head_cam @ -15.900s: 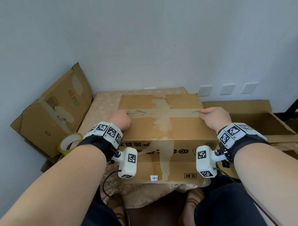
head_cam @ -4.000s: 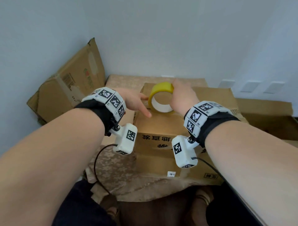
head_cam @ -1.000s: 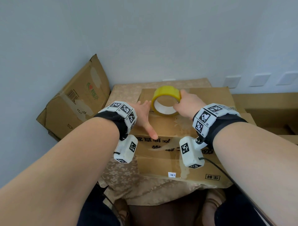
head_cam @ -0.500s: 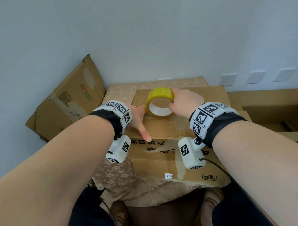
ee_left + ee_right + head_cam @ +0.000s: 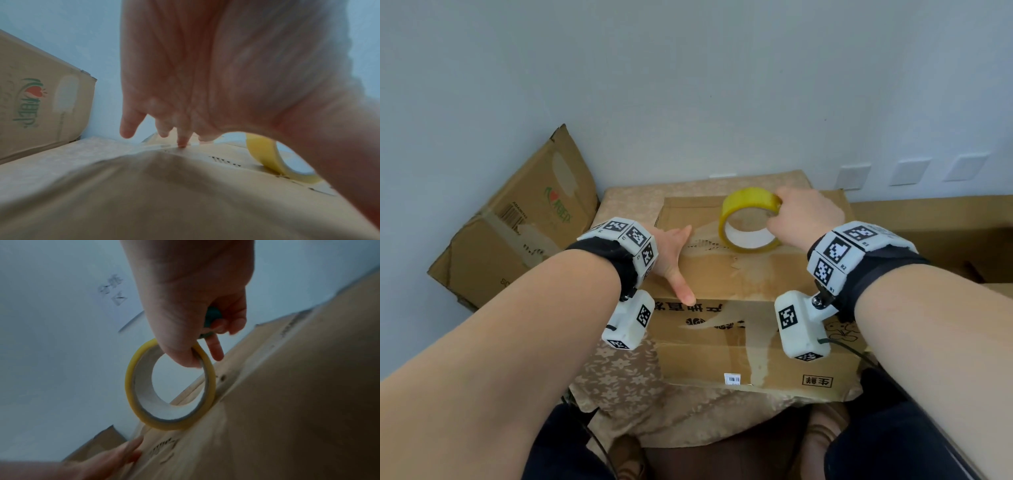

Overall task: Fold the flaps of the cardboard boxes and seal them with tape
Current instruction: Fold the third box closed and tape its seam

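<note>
A closed cardboard box (image 5: pixel 750 284) with printed characters on its front sits on a small table with a beige flowered cloth (image 5: pixel 619 377). A yellow tape roll (image 5: pixel 750 222) stands on edge on the box top over the flap seam. My right hand (image 5: pixel 801 219) pinches the roll's rim (image 5: pixel 202 356), thumb inside the core, with a small teal object (image 5: pixel 212 316) tucked in its curled fingers. My left hand (image 5: pixel 671 253) lies flat on the box's left part, fingers straight, a fingertip (image 5: pixel 182 144) pressing the tape strip down at the seam. A clear strip runs from there to the roll (image 5: pixel 265 151).
A second, taped cardboard box (image 5: pixel 517 222) leans against the wall at the left. An open-flapped box (image 5: pixel 945 233) stands to the right of the table. Wall sockets (image 5: pixel 907 171) sit low on the wall. My legs and feet are under the table's front edge.
My right hand has rolled the tape roll to the right along the seam, away from the left hand. The left hand stays pressed flat at the box's left part.
</note>
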Action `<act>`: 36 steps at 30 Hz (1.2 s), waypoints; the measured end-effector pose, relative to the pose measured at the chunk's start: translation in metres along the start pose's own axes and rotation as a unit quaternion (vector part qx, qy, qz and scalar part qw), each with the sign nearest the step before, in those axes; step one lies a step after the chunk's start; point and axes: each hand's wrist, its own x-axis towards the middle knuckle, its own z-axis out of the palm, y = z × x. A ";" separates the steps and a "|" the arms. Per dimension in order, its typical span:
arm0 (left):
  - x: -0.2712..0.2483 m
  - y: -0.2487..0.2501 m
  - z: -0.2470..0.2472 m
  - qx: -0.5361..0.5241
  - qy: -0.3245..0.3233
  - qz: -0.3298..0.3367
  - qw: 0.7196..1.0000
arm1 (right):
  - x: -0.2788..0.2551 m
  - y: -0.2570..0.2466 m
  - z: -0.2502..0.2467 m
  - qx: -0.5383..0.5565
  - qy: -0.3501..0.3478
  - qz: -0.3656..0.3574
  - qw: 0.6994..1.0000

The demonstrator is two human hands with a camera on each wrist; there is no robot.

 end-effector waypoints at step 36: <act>0.018 0.011 -0.002 0.102 0.033 0.022 0.994 | 0.011 -0.079 -0.008 -0.321 -0.039 -0.108 0.940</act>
